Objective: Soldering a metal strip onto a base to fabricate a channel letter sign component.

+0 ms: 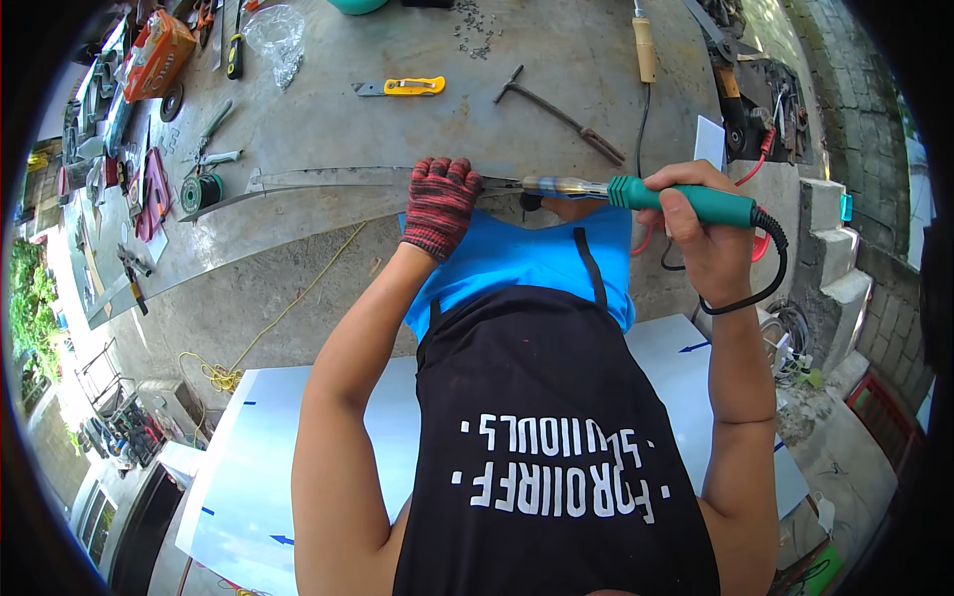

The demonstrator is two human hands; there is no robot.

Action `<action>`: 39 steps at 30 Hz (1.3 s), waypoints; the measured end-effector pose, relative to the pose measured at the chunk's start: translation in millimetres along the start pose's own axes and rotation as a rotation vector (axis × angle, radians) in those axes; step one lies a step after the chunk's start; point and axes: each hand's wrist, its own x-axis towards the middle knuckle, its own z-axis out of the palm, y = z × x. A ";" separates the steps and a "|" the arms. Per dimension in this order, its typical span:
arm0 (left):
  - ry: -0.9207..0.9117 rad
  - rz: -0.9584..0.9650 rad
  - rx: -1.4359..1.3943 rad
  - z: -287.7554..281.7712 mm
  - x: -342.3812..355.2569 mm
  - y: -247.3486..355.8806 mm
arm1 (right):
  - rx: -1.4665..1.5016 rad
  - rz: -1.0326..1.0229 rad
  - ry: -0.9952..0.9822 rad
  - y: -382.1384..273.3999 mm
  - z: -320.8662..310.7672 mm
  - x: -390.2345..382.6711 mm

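Observation:
My left hand [440, 207], in a red and black knit glove, is closed over a long thin metal strip [338, 178] along the table's near edge. Its fingers curl away from me, hiding the part of the strip beneath them. My bare right hand [708, 238] grips a soldering iron [723, 206] by its green handle, with the black cord looping down past the wrist. The iron's metal barrel points left toward the gloved hand. Whether its tip touches the strip I cannot tell. Beyond the strip's left end sits a spool of wire [202, 192].
On the grey metal table [328, 119] lie a yellow utility knife [414, 86], a T-handled metal rod [556, 112], a wooden-handled tool with a cord [645, 50] and a clear plastic bag [276, 42]. Pliers [214, 139] and an orange box [159, 55] are at the left.

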 end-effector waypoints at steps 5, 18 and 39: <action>-0.007 -0.006 -0.034 -0.2 -0.6 0.8 | -0.146 -0.088 -0.019 10.9 6.9 13.3; 0.030 0.001 -0.077 -1.7 -1.0 -0.5 | -0.213 -0.070 -0.089 -5.5 10.1 16.4; 0.073 0.005 -0.079 1.9 -0.2 -1.3 | -0.327 -0.107 -0.163 -1.5 35.5 32.8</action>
